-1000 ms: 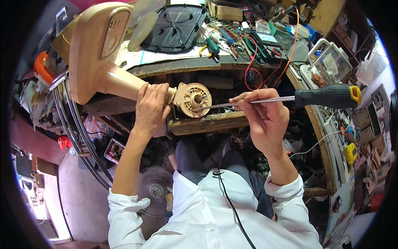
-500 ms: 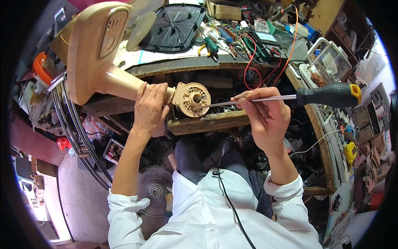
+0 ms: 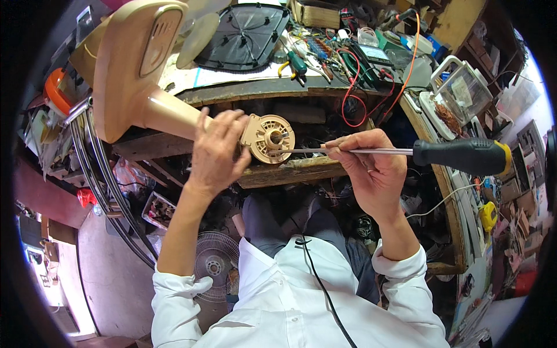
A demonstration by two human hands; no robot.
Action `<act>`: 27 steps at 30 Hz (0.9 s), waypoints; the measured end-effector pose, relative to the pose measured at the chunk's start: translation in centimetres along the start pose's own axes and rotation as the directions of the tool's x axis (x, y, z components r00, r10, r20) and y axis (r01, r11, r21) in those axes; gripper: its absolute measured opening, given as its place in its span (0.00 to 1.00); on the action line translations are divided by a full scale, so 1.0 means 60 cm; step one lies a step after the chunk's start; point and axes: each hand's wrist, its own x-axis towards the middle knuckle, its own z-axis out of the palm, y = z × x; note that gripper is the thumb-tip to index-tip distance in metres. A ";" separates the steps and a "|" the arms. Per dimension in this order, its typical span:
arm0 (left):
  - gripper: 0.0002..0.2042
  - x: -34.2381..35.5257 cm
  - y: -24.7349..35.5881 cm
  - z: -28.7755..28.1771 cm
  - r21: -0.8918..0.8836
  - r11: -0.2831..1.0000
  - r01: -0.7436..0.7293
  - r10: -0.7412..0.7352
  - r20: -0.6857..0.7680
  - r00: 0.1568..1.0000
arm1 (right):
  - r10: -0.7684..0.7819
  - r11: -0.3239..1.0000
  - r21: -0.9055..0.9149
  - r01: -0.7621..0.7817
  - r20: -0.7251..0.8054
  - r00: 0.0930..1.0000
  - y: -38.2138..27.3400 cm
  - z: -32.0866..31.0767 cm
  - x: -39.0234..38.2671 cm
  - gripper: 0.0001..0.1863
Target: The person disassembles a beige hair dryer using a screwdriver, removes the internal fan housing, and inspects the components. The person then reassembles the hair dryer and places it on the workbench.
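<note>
Although the left hand (image 3: 217, 152) hides part of its neck, the stand (image 3: 148, 98) shows smooth and beige, its broad base at upper left and its round, slotted end (image 3: 261, 134) between the two hands. The left fingers, blurred, curl over the neck just beside that end; the right hand (image 3: 374, 171) pinches a screwdriver (image 3: 400, 152) by its shaft, whose tip overlaps the slots. Just below runs a wooden bar (image 3: 296, 173). Beyond, a bench (image 3: 255, 90) bears a black panel (image 3: 235, 49) and a green-handled tool (image 3: 297, 62).
</note>
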 end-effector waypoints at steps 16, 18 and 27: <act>0.21 0.017 0.136 0.056 -0.407 0.910 -0.081 -0.004 -0.203 0.979 | -0.203 0.979 -0.011 0.204 -0.187 0.961 -0.100 -0.105 0.012 0.47; 0.20 0.016 0.136 0.058 -0.405 0.910 -0.090 -0.004 -0.227 0.974 | -0.274 0.942 -0.262 0.211 -0.238 0.932 -0.128 -0.132 0.011 0.43; 0.16 0.016 0.139 0.057 -0.452 0.888 -0.080 -0.021 -0.213 0.977 | -0.121 0.611 -0.790 0.058 -0.021 0.992 -0.237 -0.169 0.044 0.29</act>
